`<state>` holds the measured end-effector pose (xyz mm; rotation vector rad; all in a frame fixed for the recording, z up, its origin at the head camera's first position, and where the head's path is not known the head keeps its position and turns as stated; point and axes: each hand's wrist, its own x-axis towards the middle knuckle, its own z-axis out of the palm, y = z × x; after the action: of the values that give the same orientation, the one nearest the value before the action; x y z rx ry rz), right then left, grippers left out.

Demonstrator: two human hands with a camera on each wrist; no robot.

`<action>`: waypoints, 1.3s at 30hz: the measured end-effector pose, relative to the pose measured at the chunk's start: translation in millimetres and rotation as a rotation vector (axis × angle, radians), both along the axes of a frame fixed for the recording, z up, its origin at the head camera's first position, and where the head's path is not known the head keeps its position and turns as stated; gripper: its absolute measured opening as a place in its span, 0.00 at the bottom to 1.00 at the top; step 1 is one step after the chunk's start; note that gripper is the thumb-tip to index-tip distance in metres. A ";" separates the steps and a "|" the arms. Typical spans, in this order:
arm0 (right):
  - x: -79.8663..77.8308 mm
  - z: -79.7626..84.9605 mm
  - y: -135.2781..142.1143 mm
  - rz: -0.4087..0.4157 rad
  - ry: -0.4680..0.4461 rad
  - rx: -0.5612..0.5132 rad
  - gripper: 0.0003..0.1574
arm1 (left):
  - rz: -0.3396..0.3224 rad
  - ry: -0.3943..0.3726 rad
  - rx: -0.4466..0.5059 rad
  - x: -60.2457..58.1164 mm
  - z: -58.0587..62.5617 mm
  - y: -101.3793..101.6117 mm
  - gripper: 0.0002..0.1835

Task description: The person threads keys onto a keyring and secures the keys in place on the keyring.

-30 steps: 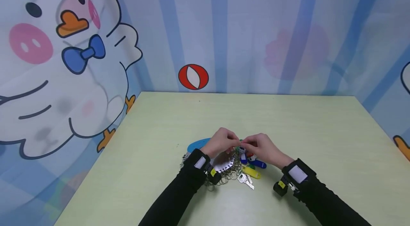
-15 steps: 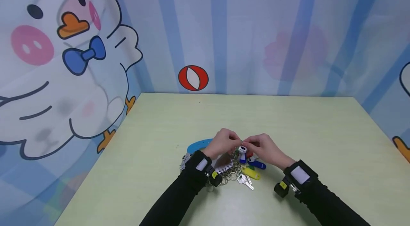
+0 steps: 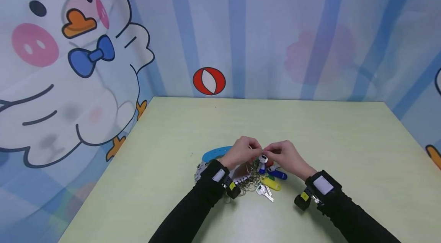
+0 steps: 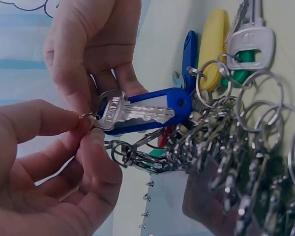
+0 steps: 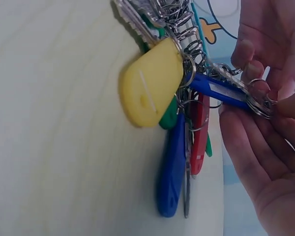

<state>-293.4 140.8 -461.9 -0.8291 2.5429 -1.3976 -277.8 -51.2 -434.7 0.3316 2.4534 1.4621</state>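
My left hand [image 3: 241, 152] and right hand [image 3: 286, 159] meet fingertip to fingertip over a pile of keys and rings. Between them a small metal key ring [image 4: 90, 117] is pinched by the left thumb and forefinger. From that ring hang a silver key [image 4: 142, 113] and a blue key tag [image 4: 181, 101] with a pale label. The right thumb and fingers pinch the same ring [image 5: 259, 109] from the other side, in the right wrist view. Below lie a yellow tag [image 5: 150, 83], another blue tag [image 5: 171, 167], a red tag [image 5: 200, 135] and parts of green tags.
Many linked metal rings [image 4: 226, 147] are heaped beside the hands. A blue oval piece [image 3: 216, 153] lies behind the left hand, partly covered. Loose-hanging keys [image 3: 264, 191] rest on the pale table [image 3: 172, 189]. A printed cloth backdrop [image 3: 262, 36] rises behind.
Both hands have shifted slightly right while staying together at the ring. The silver key and blue tag under the fingertips show more plainly than a second ago. The head view has tilted a little.
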 end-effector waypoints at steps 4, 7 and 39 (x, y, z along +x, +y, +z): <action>0.1 -0.4 1.1 -0.056 -0.033 -0.024 0.10 | 0.016 -0.007 0.019 1.2 -2.5 1.7 0.06; 0.4 2.1 0.8 -0.064 -0.027 -0.043 0.09 | 0.043 -0.019 0.041 1.5 -2.4 2.0 0.07; 2.7 8.2 -7.9 -0.259 -0.132 -0.038 0.11 | -0.025 0.246 -0.160 -0.2 -6.1 15.2 0.07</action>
<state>-290.7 132.9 -453.6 -0.4061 2.6006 -1.5185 -277.9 -36.0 -440.8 0.5351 2.7270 1.2706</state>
